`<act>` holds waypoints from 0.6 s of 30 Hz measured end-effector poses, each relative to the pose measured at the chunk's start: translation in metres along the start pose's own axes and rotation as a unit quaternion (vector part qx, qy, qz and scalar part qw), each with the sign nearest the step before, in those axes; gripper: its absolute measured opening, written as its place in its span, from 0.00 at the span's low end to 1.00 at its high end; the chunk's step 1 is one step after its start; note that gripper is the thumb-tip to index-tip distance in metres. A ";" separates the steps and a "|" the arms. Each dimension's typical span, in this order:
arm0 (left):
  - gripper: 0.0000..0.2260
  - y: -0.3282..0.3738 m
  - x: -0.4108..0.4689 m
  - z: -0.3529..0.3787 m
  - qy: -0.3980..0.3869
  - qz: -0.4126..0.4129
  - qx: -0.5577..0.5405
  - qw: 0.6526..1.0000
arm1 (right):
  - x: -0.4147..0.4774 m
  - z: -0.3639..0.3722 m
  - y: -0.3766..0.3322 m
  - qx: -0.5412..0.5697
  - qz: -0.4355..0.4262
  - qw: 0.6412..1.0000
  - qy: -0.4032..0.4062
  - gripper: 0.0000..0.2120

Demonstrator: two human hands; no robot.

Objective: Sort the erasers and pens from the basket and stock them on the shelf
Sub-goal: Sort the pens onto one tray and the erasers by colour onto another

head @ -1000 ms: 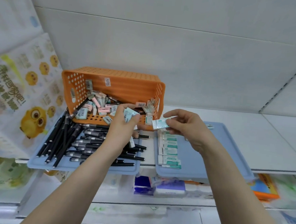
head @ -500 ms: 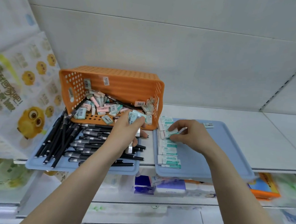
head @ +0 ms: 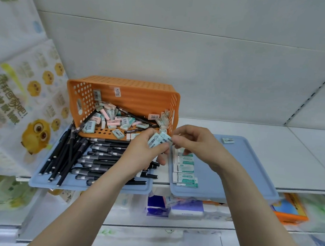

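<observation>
An orange basket (head: 140, 94) lies tipped on its side on the shelf, with several loose erasers (head: 117, 119) and a few pens spilling from its mouth. Black pens (head: 97, 156) are piled on the left blue tray (head: 42, 181). On the right blue tray (head: 240, 176) a column of green-and-white erasers (head: 185, 168) lines the left side, and one eraser (head: 228, 140) lies alone at the back. My left hand (head: 144, 152) grips a small bunch of light blue erasers (head: 157, 139). My right hand (head: 196, 144) meets it and pinches the bunch's right end.
Tissue packs with yellow owl prints (head: 20, 103) stand at the left of the shelf. The white shelf (head: 271, 149) runs on to the right of the trays. Packaged goods (head: 186, 209) and an orange box (head: 290, 210) fill the lower shelf.
My right hand laid an eraser at the top of the column on the right tray, then came back up to the erasers in my left hand.
</observation>
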State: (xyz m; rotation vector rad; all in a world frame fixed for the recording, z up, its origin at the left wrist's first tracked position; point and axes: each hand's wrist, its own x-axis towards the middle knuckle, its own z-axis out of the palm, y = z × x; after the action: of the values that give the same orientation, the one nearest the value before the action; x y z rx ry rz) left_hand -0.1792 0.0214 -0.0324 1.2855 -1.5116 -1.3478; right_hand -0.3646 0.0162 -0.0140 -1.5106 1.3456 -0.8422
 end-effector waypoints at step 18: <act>0.10 0.014 0.013 0.045 -0.137 -0.074 -0.049 0.987 | -0.019 -0.118 0.096 -0.198 0.167 0.933 0.251 0.12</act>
State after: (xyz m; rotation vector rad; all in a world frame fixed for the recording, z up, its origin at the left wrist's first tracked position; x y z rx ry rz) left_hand -0.2281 0.0193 -0.0289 1.2083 -1.5312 -1.7323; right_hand -0.5105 0.0142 -0.0611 -1.3393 2.1891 -0.7948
